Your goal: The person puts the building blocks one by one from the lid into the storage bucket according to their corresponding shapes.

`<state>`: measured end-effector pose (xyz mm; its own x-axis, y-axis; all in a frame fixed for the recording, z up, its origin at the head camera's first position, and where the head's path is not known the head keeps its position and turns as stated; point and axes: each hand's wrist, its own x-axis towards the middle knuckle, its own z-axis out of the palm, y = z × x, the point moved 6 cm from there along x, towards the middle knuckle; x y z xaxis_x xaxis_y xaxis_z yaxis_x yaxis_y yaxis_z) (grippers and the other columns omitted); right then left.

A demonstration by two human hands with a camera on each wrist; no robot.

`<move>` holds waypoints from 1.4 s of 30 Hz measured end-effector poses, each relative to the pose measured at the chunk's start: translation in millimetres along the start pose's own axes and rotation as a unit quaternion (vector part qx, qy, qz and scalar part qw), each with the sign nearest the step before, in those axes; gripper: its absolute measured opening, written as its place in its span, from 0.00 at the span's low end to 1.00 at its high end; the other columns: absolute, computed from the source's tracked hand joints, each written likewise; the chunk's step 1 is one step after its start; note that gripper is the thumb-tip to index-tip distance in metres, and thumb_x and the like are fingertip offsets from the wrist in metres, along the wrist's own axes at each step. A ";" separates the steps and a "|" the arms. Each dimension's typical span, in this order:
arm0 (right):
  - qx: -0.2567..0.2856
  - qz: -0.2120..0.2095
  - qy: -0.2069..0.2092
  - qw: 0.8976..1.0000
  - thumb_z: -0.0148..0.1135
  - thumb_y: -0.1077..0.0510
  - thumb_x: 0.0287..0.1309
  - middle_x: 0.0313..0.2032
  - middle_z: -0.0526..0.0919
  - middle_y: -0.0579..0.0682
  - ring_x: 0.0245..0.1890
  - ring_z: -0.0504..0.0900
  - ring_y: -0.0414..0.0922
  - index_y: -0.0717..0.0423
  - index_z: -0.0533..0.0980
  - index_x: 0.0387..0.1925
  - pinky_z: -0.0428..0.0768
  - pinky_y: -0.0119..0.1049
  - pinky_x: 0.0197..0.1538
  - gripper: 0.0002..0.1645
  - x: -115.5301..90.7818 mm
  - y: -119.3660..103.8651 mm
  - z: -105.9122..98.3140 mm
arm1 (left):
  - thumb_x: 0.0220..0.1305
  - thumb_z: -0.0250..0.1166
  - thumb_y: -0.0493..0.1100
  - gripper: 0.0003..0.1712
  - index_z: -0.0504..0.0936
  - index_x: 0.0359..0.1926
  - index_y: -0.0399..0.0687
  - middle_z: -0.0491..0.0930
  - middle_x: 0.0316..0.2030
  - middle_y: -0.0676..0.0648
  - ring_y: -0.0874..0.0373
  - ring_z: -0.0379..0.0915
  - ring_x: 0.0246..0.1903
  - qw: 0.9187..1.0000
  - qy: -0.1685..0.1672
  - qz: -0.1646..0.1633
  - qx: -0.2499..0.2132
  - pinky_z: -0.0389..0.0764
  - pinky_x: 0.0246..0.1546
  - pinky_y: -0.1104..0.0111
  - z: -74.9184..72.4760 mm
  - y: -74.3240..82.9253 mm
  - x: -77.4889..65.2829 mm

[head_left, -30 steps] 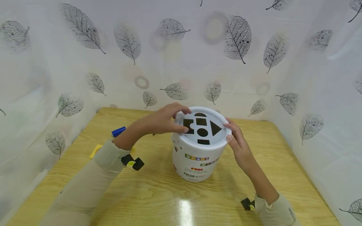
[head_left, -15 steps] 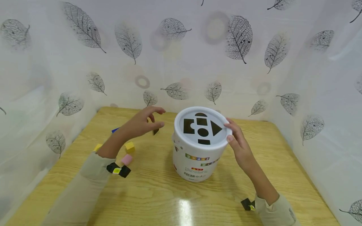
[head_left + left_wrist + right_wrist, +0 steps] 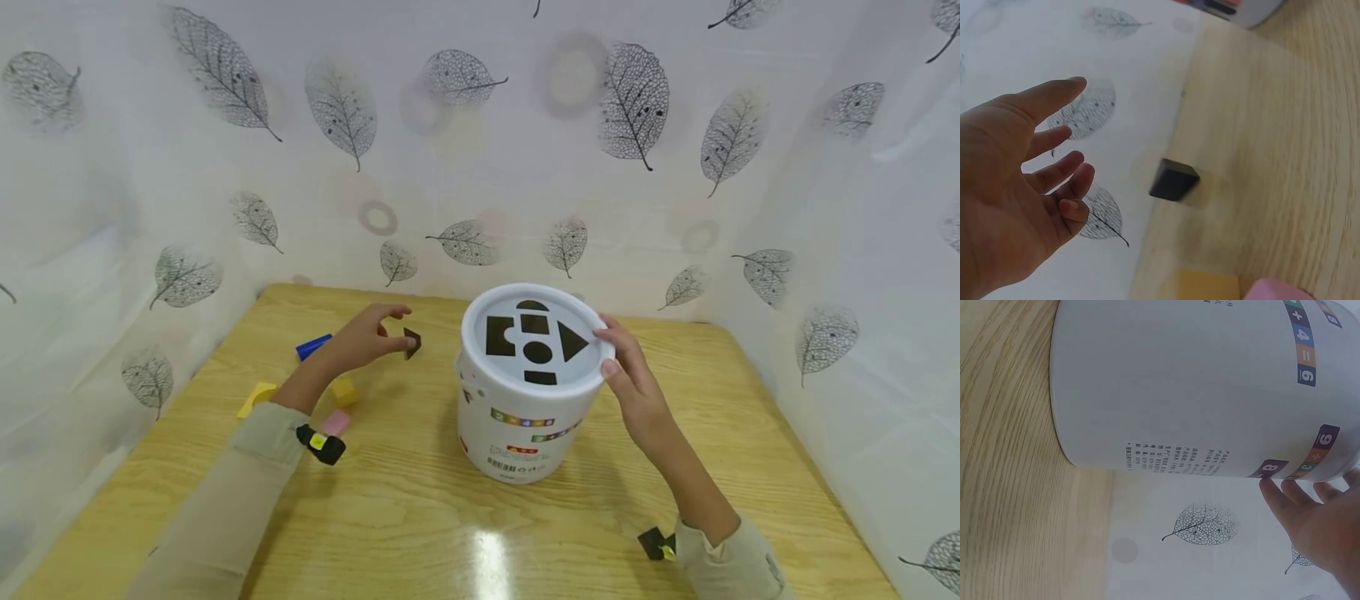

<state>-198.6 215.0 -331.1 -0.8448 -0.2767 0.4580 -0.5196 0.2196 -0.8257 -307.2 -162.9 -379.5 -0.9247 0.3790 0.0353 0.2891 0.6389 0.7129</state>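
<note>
A white cylindrical bucket (image 3: pixel 517 425) stands on the table, and its lid (image 3: pixel 506 367) has several cut-out shapes. My right hand (image 3: pixel 636 392) rests its fingertips and thumb on the right side of the lid's rim, as the right wrist view (image 3: pixel 1325 525) also shows. My left hand (image 3: pixel 363 340) is over the left part of the table, thumb and fingers spread with nothing between them. Just beyond its thumb is a small black block (image 3: pixel 412 342). In the left wrist view that black block (image 3: pixel 1174 180) stands apart from the fingers.
Around my left forearm lie a blue block (image 3: pixel 312 346), a yellow block (image 3: pixel 344 392), a pink block (image 3: pixel 336 422) and a yellow piece with a curved cut-out (image 3: pixel 257 398). A leaf-printed sheet (image 3: pixel 480 167) walls in the wooden table (image 3: pixel 420 525) at back and sides.
My left hand has left the lid and moved left, toward the black block. More of the blocks on the left show. My right hand and the bucket stay in place.
</note>
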 end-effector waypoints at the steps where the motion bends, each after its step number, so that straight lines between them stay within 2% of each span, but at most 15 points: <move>1: 0.000 0.002 0.002 1.000 0.39 0.60 0.77 0.78 0.51 0.52 0.77 0.55 0.46 0.58 0.61 0.70 0.65 0.23 0.67 0.24 -0.1 0.6 0.0 | 0.69 0.66 0.53 0.39 0.63 0.74 0.46 0.63 0.70 0.33 0.42 0.74 0.49 1.000 -0.002 -0.006 -0.001 0.79 0.46 0.54 1.2 -4.8 1.9; 7: -0.001 0.003 0.001 1.000 0.39 0.60 0.77 0.79 0.51 0.53 0.77 0.55 0.48 0.57 0.62 0.71 0.65 0.23 0.67 0.24 -0.1 0.2 0.2 | 0.68 0.67 0.51 0.43 0.59 0.76 0.45 0.59 0.72 0.32 0.40 0.74 0.51 1.000 -0.013 -0.028 -0.003 0.79 0.48 0.52 6.1 -25.0 12.3; 12: 0.000 0.003 -0.001 1.000 0.39 0.60 0.77 0.79 0.51 0.51 0.77 0.55 0.48 0.56 0.62 0.71 0.66 0.23 0.67 0.24 0.5 -1.2 0.4 | 0.67 0.68 0.48 0.44 0.57 0.76 0.40 0.57 0.72 0.30 0.36 0.72 0.55 0.999 -0.023 -0.029 -0.008 0.77 0.54 0.48 10.4 -35.3 20.8; 17: 0.002 0.005 -0.002 1.000 0.39 0.60 0.78 0.78 0.52 0.48 0.76 0.56 0.48 0.56 0.61 0.71 0.67 0.24 0.66 0.24 0.7 -1.3 0.8 | 0.65 0.69 0.43 0.46 0.56 0.76 0.35 0.57 0.72 0.28 0.32 0.60 0.68 0.999 -0.040 -0.026 -0.017 0.68 0.65 0.41 15.2 -41.8 27.5; 21: 0.001 0.010 -0.004 1.000 0.39 0.59 0.78 0.78 0.52 0.46 0.77 0.55 0.50 0.55 0.61 0.71 0.67 0.24 0.67 0.24 0.5 -0.5 1.6 | 0.65 0.70 0.43 0.46 0.56 0.75 0.33 0.58 0.72 0.27 0.31 0.53 0.72 0.998 -0.049 -0.026 -0.004 0.60 0.69 0.40 18.7 -46.0 32.1; 26: -0.002 0.012 -0.003 1.000 0.39 0.60 0.78 0.78 0.52 0.44 0.76 0.56 0.49 0.54 0.61 0.71 0.66 0.24 0.67 0.25 -0.3 1.6 2.0 | 0.64 0.71 0.44 0.46 0.58 0.74 0.31 0.60 0.70 0.26 0.31 0.54 0.71 0.998 -0.057 -0.022 0.024 0.58 0.71 0.41 22.6 -51.5 37.5; 32: 0.001 0.010 -0.003 1.000 0.38 0.60 0.77 0.78 0.52 0.48 0.76 0.57 0.46 0.56 0.61 0.71 0.66 0.24 0.67 0.25 -1.8 2.0 2.1 | 0.64 0.71 0.45 0.45 0.60 0.73 0.31 0.61 0.71 0.27 0.31 0.54 0.72 0.996 -0.077 -0.026 0.047 0.57 0.72 0.42 27.8 -60.5 42.3; 36: 0.000 0.008 -0.001 1.000 0.38 0.60 0.77 0.78 0.52 0.45 0.76 0.57 0.45 0.56 0.61 0.71 0.66 0.24 0.67 0.25 -1.5 1.2 1.8 | 0.65 0.69 0.45 0.43 0.61 0.74 0.34 0.60 0.72 0.30 0.33 0.52 0.73 0.995 -0.083 -0.038 0.044 0.56 0.72 0.42 28.3 -64.1 42.7; 42: -0.001 0.002 -0.001 1.000 0.38 0.61 0.77 0.78 0.51 0.52 0.75 0.58 0.44 0.56 0.61 0.71 0.67 0.24 0.66 0.25 -0.9 0.5 0.9 | 0.65 0.69 0.45 0.42 0.62 0.74 0.37 0.61 0.72 0.32 0.35 0.55 0.73 0.995 -0.082 -0.051 0.025 0.57 0.72 0.43 28.7 -67.1 42.7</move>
<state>-198.0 214.5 -332.2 -0.8467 -0.2781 0.4536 -0.5162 0.2222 -0.8272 -359.1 -170.4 -445.9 -0.8979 0.4127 -0.1532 0.2122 0.7105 0.6709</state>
